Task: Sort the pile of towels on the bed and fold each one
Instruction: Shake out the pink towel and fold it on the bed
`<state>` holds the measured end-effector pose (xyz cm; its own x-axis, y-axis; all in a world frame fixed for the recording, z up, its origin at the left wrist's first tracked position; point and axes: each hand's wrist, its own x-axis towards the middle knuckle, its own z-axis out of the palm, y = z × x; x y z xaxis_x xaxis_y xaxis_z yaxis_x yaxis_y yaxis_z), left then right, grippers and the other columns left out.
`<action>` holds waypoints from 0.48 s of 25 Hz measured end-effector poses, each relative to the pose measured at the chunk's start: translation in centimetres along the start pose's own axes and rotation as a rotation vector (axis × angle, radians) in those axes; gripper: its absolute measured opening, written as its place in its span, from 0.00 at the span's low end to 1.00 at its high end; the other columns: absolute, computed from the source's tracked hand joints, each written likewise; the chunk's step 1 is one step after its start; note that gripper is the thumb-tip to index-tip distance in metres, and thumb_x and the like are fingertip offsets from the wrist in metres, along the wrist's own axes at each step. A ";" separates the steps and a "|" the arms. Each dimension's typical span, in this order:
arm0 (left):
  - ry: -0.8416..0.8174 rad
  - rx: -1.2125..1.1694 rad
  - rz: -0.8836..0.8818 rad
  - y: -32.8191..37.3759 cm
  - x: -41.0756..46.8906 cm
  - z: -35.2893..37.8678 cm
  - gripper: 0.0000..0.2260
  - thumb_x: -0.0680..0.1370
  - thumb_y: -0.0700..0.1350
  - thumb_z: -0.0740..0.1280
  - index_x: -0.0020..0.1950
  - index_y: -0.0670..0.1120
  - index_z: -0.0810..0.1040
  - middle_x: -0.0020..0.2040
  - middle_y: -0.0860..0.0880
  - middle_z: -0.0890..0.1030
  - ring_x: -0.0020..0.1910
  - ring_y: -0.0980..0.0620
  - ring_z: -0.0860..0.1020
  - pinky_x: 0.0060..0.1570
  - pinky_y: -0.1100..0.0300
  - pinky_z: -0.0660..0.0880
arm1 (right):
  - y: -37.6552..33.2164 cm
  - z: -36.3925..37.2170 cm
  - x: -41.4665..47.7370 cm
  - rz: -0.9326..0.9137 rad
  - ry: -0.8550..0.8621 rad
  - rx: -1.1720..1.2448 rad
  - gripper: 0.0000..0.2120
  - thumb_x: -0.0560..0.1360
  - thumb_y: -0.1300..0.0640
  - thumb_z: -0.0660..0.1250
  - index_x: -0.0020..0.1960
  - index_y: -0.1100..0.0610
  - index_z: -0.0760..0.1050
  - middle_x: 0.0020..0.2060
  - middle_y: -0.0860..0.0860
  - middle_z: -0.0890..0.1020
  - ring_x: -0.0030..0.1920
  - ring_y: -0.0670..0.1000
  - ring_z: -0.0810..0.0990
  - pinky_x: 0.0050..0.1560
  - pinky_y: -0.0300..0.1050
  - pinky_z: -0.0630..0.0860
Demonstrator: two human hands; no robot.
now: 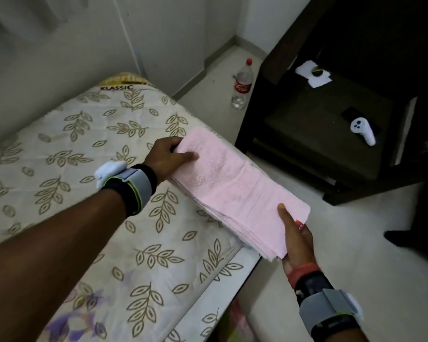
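Towel item: pink towel, folded into a long, thick, many-layered strip; whether it is one towel or several stacked cannot be told. Location: right edge of the bed, lying along that edge, near end overhanging toward the floor; no loose pile shows elsewhere on the leaf-print cover.

Left hand: at the strip's far end; fingers curled round that end, one digit laid flat on top; grasping the towel.

Right hand: at the near end; thumb pressed on top, fingers out of sight beneath; pinching the layers together.

Step in hand, as judged: squaring or carrying the folded strip, possibly ahead of one more fold end to end.

Handling notes: keep both ends level so the layers do not fan out; hold the near end firmly, since that part hangs off the bed edge and would sag or slide; bring the strip further in from the edge before releasing; align corners first, then smooth with a flat palm.

Surroundings: bottle with red cap on the floor beyond the bed's far corner; dark table to the right, bearing a white controller.
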<state>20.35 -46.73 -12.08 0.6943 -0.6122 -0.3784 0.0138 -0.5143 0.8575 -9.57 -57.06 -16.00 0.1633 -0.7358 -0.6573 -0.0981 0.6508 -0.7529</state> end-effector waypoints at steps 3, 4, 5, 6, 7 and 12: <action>-0.017 -0.001 0.029 -0.7 4.2 1.5 0.17 0.69 0.50 0.79 0.55 0.47 0.84 0.52 0.47 0.85 0.53 0.46 0.83 0.58 0.45 0.79 | 0.1 0.4 3.0 0.012 0.012 0.034 0.15 0.75 0.52 0.75 0.60 0.55 0.82 0.50 0.48 0.88 0.49 0.48 0.87 0.48 0.45 0.83; -0.013 0.020 0.040 -1.1 5.5 2.0 0.18 0.70 0.50 0.78 0.58 0.47 0.83 0.55 0.47 0.84 0.55 0.46 0.82 0.61 0.45 0.77 | 0.3 0.4 4.2 0.019 0.004 0.025 0.16 0.75 0.51 0.75 0.61 0.55 0.81 0.52 0.48 0.87 0.51 0.49 0.87 0.53 0.48 0.82; 0.004 0.102 0.057 -1.8 6.5 2.4 0.22 0.72 0.50 0.77 0.64 0.46 0.80 0.61 0.46 0.82 0.61 0.45 0.79 0.65 0.47 0.74 | 0.6 0.6 5.2 0.039 -0.001 -0.003 0.18 0.74 0.51 0.76 0.62 0.55 0.80 0.54 0.50 0.87 0.53 0.50 0.86 0.57 0.49 0.81; 0.020 0.277 0.111 -2.4 7.2 2.7 0.26 0.75 0.50 0.74 0.71 0.45 0.74 0.69 0.44 0.76 0.67 0.44 0.74 0.70 0.49 0.69 | 1.0 0.8 6.0 0.034 0.005 -0.054 0.21 0.74 0.51 0.76 0.64 0.56 0.78 0.57 0.51 0.85 0.55 0.52 0.85 0.59 0.50 0.80; 0.031 0.514 0.223 -3.1 7.6 3.2 0.29 0.77 0.50 0.70 0.76 0.43 0.67 0.74 0.41 0.69 0.73 0.41 0.68 0.73 0.49 0.64 | 1.4 1.0 6.6 0.015 0.056 -0.146 0.26 0.72 0.51 0.77 0.67 0.57 0.75 0.60 0.53 0.83 0.58 0.53 0.83 0.61 0.50 0.78; -0.089 1.107 0.676 -6.0 7.5 7.5 0.29 0.80 0.55 0.53 0.79 0.43 0.61 0.79 0.40 0.59 0.77 0.35 0.57 0.73 0.36 0.56 | 1.5 3.8 7.4 -0.653 0.276 -0.961 0.38 0.73 0.52 0.69 0.79 0.57 0.60 0.78 0.57 0.62 0.78 0.59 0.59 0.79 0.54 0.54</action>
<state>20.07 -52.79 -22.71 0.2797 -0.9590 -0.0451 -0.9455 -0.2833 0.1605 -4.81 -60.86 -21.90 0.2505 -0.9674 -0.0368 -0.7886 -0.1818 -0.5875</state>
